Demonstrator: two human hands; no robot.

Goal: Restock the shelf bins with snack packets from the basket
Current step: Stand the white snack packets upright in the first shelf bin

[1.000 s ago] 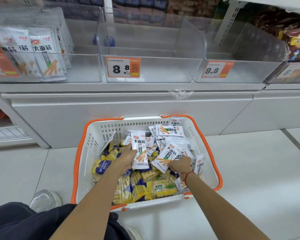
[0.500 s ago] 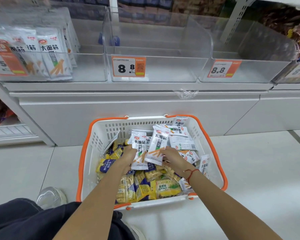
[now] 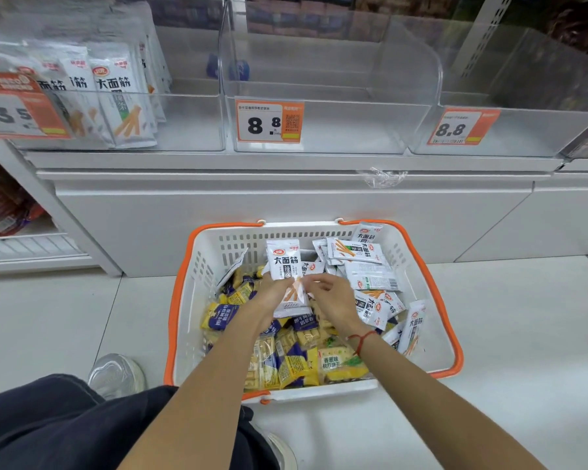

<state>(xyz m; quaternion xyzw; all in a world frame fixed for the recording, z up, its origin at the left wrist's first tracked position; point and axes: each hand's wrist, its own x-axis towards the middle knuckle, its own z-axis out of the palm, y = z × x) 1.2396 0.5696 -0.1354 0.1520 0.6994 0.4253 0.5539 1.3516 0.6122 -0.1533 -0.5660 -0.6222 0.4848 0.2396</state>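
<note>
Crouched over the basket (image 3: pixel 431 320) at lower centre, a person's left hand (image 3: pixel 269 296) grips upright white snack packets (image 3: pixel 284 266) while the right hand (image 3: pixel 333 296), fingers loosely curled, pinches their edge, apparently squaring a stack for the half-filled bin (image 3: pixel 190 123) at upper left.

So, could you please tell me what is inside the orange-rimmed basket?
The basket holds white snack packets at the back and right, yellow-and-blue packets at the front and left. The hands and top packets hide whatever lies deeper.
</note>
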